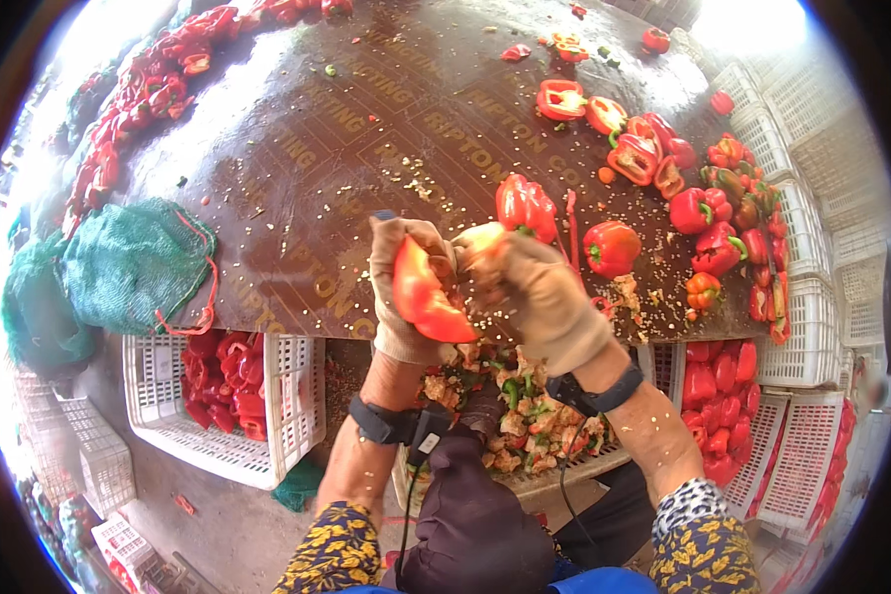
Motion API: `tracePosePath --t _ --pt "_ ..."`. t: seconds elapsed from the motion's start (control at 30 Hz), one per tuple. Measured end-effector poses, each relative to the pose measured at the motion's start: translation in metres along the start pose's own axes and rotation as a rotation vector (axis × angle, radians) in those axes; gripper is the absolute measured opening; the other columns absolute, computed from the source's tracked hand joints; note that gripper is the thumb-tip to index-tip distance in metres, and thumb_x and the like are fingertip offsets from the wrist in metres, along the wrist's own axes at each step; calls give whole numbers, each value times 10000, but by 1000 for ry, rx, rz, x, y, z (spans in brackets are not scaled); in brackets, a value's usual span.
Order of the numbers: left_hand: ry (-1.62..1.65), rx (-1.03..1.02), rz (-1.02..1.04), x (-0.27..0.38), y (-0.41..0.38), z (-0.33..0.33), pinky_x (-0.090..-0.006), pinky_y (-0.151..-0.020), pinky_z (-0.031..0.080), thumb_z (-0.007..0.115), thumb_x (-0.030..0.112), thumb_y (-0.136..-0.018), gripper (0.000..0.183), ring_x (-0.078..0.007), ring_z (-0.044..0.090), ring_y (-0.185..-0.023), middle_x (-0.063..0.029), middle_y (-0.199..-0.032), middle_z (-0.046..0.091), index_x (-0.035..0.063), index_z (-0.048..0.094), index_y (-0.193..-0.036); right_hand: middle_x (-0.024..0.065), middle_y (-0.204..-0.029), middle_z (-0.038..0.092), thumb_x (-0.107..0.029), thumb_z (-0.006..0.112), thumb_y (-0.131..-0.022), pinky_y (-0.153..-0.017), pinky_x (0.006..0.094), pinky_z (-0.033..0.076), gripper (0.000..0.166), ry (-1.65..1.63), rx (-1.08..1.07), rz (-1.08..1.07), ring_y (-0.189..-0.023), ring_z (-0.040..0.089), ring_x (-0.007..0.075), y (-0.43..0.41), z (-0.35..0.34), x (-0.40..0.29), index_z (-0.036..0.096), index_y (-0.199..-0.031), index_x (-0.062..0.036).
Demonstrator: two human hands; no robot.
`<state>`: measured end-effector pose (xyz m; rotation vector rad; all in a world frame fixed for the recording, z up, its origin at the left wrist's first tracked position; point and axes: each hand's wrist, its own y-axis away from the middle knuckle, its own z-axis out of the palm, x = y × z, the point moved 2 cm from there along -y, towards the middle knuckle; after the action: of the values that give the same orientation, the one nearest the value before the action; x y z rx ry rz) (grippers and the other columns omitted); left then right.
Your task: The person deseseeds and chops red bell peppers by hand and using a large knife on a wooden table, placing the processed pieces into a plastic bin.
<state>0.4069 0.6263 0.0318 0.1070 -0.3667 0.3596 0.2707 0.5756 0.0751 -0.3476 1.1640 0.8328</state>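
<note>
My left hand, in a tan work glove, grips a cut piece of red bell pepper over the table's near edge. Close beside it my right hand, gloved and blurred by motion, has its fingers around a pale, reddish pepper piece; whether this is core or flesh is unclear. Just beyond the right hand stands a whole red bell pepper, with another red bell pepper to its right. Beneath both hands a crate holds pepper cores, seeds and green stems.
Scattered seeds dot the brown printed board table. Cut and whole peppers lie at right; a row of red pepper pieces runs along the far left. Green mesh bags rest at left. White crates of red peppers flank the person.
</note>
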Motion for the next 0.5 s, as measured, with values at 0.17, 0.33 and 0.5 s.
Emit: tracePosePath --t 0.17,0.33,0.5 --pt "164 -292 75 17 3 -12 -311 -506 387 408 318 -1035 272 -124 435 -521 -19 -673 507 110 535 -912 63 -903 634 -242 615 -931 -791 323 505 218 891 -298 320 -843 634 203 37 -8 -17 660 -1067 -79" --pt "107 -280 41 15 1 0 -299 -519 418 350 387 -1054 431 -136 453 -538 -39 -673 532 40 603 -1023 130 -1066 636 -144 682 -825 -759 403 561 309 1049 -93 -206 -912 658 342 47 1 -9 653 -1125 -74" --pt "-155 -54 -102 9 2 12 -267 -596 465 435 520 -1001 569 -127 544 -630 -40 -731 579 -5 634 -1095 107 -961 588 -58 602 -807 -660 398 544 252 1364 -166 -934 -808 632 286 12 41 -20 624 -1057 -47"
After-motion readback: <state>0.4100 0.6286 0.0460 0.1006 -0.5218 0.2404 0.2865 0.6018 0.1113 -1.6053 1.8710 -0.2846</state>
